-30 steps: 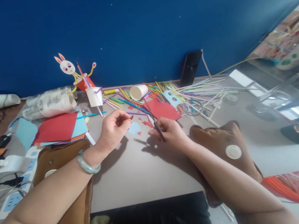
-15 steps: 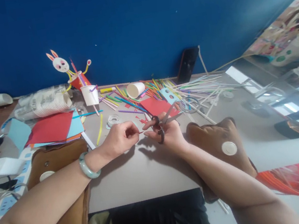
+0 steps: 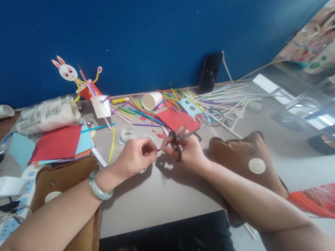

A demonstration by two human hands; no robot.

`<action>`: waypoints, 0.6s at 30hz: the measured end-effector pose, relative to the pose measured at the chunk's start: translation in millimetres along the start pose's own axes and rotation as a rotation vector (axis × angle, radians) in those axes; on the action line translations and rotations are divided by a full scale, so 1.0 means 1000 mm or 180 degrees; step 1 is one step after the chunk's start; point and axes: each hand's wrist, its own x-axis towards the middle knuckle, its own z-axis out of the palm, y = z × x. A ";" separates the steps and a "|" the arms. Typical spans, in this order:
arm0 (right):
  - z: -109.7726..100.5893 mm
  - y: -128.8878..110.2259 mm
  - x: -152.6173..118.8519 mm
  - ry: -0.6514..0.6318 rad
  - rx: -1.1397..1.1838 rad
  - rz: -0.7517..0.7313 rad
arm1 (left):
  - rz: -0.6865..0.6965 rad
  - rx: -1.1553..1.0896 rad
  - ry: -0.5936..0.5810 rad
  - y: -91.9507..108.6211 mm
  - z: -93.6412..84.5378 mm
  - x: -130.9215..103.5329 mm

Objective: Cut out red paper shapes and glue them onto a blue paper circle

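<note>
Over the middle of the table, my left hand (image 3: 140,155) pinches a tiny red piece (image 3: 159,149), seemingly paper. My right hand (image 3: 187,150) faces it, with dark-handled scissors (image 3: 177,145) looped on its fingers, the blades pointing up and right. The fingertips of my right hand touch the other end of the red piece. Behind the hands lie a sheet of red paper (image 3: 175,120) and small red scraps (image 3: 159,134). A roll of tape (image 3: 127,134) rests behind my left hand.
Paper cups (image 3: 54,116), a rabbit figure (image 3: 68,72) and coloured sheets (image 3: 57,143) are at the left. Coloured sticks (image 3: 229,95) and a phone (image 3: 210,72) stretch along the back. Brown cushions (image 3: 243,160) flank the work area. An orange cup stack (image 3: 329,201) lies at right.
The fingers of my right hand have closed in on the red piece beside my left fingertips. The scissors have tilted, their blades turning lower. My left hand has barely moved.
</note>
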 end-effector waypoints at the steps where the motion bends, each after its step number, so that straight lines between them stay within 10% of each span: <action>1: 0.000 0.001 0.000 0.0034 0.0004 -0.0014 | -0.0005 -0.0017 0.0002 0.001 0.000 0.000; 10: -0.004 0.005 0.003 0.0636 0.0464 0.0002 | -0.0247 -0.0379 0.0199 0.006 -0.002 0.004; 18: -0.003 0.008 0.002 0.0370 0.0409 0.0026 | -0.0606 -0.1515 0.0127 0.010 -0.003 0.007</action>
